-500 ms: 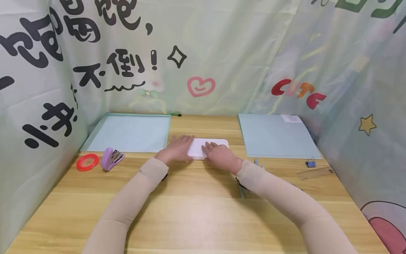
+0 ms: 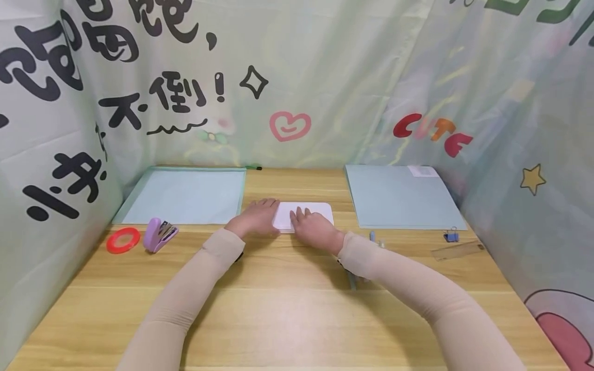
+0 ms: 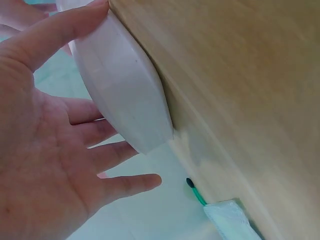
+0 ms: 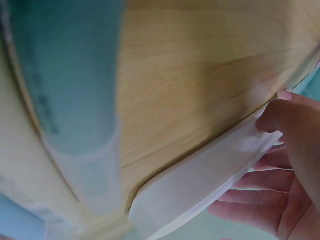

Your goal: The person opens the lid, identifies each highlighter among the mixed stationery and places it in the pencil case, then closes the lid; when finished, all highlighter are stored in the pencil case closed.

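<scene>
A white oblong plastic box (image 2: 322, 208) with rounded corners lies flat on the wooden table. My left hand (image 2: 256, 218) holds its left end. In the left wrist view the thumb lies on the box's (image 3: 120, 80) near side wall, while the other fingers reach past it, spread and nearly straight. My right hand (image 2: 316, 230) rests across the top, its fingers extended over the lid. Seen from the right wrist, the thumb (image 4: 272, 116) touches the box's near edge and the fingers are partly hidden behind it.
Pale blue folders lie left (image 2: 190, 198) and right (image 2: 403, 201). A red tape ring (image 2: 111, 248) and purple stapler (image 2: 152, 238) sit at left. At right are a blue binder clip (image 2: 451, 236) and clear ruler (image 2: 457, 251). A teal tube (image 4: 70, 75) lies near the right wrist.
The right hand has shifted slightly left along the lid, its fingers a little more spread. The left hand stays at the box's left end. The head view has turned slightly.
</scene>
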{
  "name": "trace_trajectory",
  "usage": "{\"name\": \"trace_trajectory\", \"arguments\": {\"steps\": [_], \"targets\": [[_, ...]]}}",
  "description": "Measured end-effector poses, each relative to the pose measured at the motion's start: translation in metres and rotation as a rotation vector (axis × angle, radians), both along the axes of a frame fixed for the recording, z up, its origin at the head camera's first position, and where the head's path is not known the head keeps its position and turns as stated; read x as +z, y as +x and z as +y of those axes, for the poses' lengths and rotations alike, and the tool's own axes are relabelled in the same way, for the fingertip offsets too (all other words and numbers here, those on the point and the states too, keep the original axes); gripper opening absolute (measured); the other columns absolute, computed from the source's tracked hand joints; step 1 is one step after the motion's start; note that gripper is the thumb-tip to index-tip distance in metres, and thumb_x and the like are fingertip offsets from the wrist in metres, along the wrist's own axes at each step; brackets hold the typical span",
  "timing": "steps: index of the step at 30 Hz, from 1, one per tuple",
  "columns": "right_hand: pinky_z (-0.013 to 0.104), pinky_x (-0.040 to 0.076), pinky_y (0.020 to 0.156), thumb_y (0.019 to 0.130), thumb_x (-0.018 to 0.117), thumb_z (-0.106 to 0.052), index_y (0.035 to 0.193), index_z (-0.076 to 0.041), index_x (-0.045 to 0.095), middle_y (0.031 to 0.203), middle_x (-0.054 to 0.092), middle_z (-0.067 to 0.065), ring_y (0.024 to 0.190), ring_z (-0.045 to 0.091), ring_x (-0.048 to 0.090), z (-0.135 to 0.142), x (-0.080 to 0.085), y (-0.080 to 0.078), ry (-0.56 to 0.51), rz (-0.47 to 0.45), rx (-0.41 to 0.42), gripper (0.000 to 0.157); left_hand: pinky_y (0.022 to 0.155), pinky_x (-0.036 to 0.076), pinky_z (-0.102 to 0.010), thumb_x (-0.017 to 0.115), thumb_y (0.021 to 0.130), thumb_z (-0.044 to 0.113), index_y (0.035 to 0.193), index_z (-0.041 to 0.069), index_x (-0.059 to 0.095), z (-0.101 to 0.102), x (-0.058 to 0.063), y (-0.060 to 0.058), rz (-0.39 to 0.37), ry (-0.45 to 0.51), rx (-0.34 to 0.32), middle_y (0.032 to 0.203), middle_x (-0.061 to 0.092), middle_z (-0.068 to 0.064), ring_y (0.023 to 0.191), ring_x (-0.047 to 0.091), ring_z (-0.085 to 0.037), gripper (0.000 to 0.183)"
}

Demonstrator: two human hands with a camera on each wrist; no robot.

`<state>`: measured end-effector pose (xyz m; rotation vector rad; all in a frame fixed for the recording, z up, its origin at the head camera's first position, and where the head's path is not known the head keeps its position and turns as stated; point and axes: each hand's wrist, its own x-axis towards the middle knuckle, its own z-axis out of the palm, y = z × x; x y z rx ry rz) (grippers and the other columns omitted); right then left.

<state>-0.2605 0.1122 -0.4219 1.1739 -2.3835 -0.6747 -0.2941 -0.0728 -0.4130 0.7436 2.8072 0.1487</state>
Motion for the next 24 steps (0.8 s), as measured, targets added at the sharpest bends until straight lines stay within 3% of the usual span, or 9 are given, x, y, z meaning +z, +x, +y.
{"name": "trace_trajectory", "arguments": {"steps": [6, 12, 19, 24], "targets": [[0.030, 0.051, 0.054, 0.088, 0.040, -0.015, 0.118, 0.003, 0.051, 0.107, 0.056, 0.021, 0.084, 0.029, 0.060, 0.000, 0.005, -0.003, 0.094, 0.013, 0.009, 0.036, 0.099, 0.010, -0.051, 0.062, 0.071, 0.052, 0.138, 0.004, 0.016, 0.002, 0.000, -0.005, 0.022, -0.038, -0.001, 0.140, 0.020, -0.011, 0.127, 0.017, -0.030, 0.094], [0.030, 0.051, 0.055, 0.087, 0.041, -0.011, 0.119, 0.002, 0.050, 0.108, 0.056, 0.021, 0.085, 0.029, 0.060, 0.003, 0.010, -0.004, 0.121, -0.005, 0.026, 0.036, 0.098, 0.011, -0.053, 0.062, 0.070, 0.053, 0.138, 0.004, 0.018, 0.004, 0.002, -0.006, 0.046, -0.062, -0.009, 0.139, 0.022, -0.011, 0.125, 0.020, -0.030, 0.095], [0.032, 0.051, 0.058, 0.087, 0.040, -0.010, 0.124, 0.002, 0.044, 0.114, 0.052, 0.021, 0.090, 0.030, 0.058, 0.006, 0.011, -0.006, 0.079, -0.115, 0.009, 0.039, 0.098, 0.011, -0.055, 0.063, 0.068, 0.054, 0.138, 0.004, 0.018, 0.003, 0.002, -0.005, 0.044, -0.082, -0.005, 0.139, 0.023, -0.012, 0.125, 0.021, -0.031, 0.097], [0.031, 0.049, 0.049, 0.083, 0.048, -0.017, 0.120, 0.001, 0.049, 0.108, 0.057, 0.017, 0.082, 0.026, 0.061, 0.009, 0.013, -0.010, -0.019, -0.100, 0.065, 0.040, 0.097, 0.007, -0.058, 0.063, 0.063, 0.061, 0.139, 0.005, 0.013, -0.004, 0.000, -0.005, 0.042, -0.051, -0.020, 0.141, 0.020, -0.011, 0.126, 0.020, -0.031, 0.107]]}}
